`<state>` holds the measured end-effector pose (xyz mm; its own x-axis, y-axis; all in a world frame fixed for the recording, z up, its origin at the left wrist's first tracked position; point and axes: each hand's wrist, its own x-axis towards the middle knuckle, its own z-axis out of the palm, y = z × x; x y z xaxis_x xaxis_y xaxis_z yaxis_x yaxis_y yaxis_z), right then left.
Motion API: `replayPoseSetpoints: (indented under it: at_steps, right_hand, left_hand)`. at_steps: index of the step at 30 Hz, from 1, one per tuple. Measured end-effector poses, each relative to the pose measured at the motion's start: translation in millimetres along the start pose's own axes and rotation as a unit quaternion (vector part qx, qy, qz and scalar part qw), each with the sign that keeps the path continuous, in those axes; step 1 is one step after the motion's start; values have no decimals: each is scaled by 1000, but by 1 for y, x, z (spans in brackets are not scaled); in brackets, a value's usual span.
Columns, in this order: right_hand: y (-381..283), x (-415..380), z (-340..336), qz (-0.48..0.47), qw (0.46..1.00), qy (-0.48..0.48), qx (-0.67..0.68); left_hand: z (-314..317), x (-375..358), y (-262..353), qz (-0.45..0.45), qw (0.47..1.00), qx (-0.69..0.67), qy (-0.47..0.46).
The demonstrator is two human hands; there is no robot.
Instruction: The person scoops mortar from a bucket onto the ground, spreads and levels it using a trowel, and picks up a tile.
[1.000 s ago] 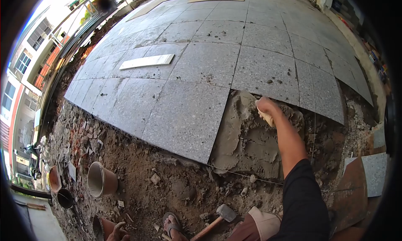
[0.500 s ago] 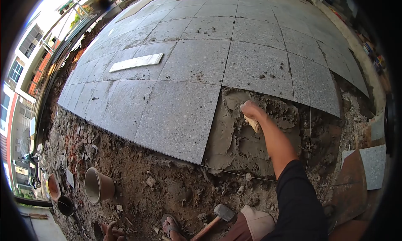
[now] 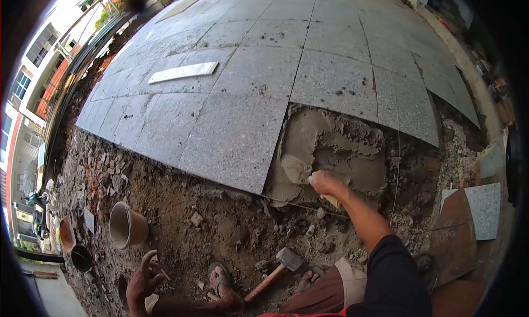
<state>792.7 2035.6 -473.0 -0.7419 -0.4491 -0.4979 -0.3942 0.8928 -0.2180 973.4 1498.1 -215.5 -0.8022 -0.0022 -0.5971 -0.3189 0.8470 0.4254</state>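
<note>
My right hand (image 3: 326,183) is closed around the wooden handle of a trowel (image 3: 295,169). The trowel's mortar-smeared blade rests on a bed of wet grey mortar (image 3: 355,171), which is smoothed on its left and ridged at the back and right. A large grey speckled paving tile (image 3: 234,143) borders the mortar on the left. At the lower left, my left hand (image 3: 144,278) is raised above the dirt, fingers loosely bent and apart, with no tool visible in it.
A sledgehammer (image 3: 289,259) lies near my feet. Buckets (image 3: 128,229) stand on the rubble to the left. A taut string (image 3: 398,174) runs beside the mortar. A white strip (image 3: 183,72) lies on the laid tiles; a loose tile (image 3: 485,211) and a rusty sheet (image 3: 454,237) are at right.
My right hand has drawn the trowel toward me from the far part of the mortar, leaving a smoother surface. My left hand has risen further into view.
</note>
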Motion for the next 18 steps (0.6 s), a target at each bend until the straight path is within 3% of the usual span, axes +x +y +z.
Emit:
replayPoseSetpoints:
  at_steps: [1, 3, 5, 6, 9, 10, 12, 14, 15, 18]
  right_hand:
    - [-8, -2, 13, -38, 995, -15, -93]
    - [-24, -24, 12, -22, 999, 25, -13]
    - [-25, -37, 27, -26, 995, 73, 55]
    - [-30, -41, 33, 61, 971, 89, 212]
    - [-33, -62, 32, 42, 968, 87, 233]
    - [-23, -67, 34, 23, 976, 36, 215]
    - [-6, -82, 31, 7, 985, 36, 170]
    - [16, -104, 0, 83, 986, -85, 118]
    - [1, -134, -40, 175, 980, -58, 79]
    - [20, -153, -54, 276, 955, 30, 104]
  left_hand:
    - [-3, -1, 7, 21, 999, 32, -6]
    - [-4, 7, 20, 71, 993, 95, -9]
    - [0, 15, 19, 112, 993, 47, -17]
    - [1, 15, 18, 121, 992, 25, -27]
    - [1, 12, 46, 105, 993, 27, -35]
    - [3, 12, 48, 121, 992, 24, -36]
    - [7, 10, 58, 145, 988, 53, -15]
    - [9, 5, 59, 99, 994, 39, -38]
    - [9, 5, 60, 91, 995, 29, -39]
    - [8, -4, 50, 43, 997, 43, -51]
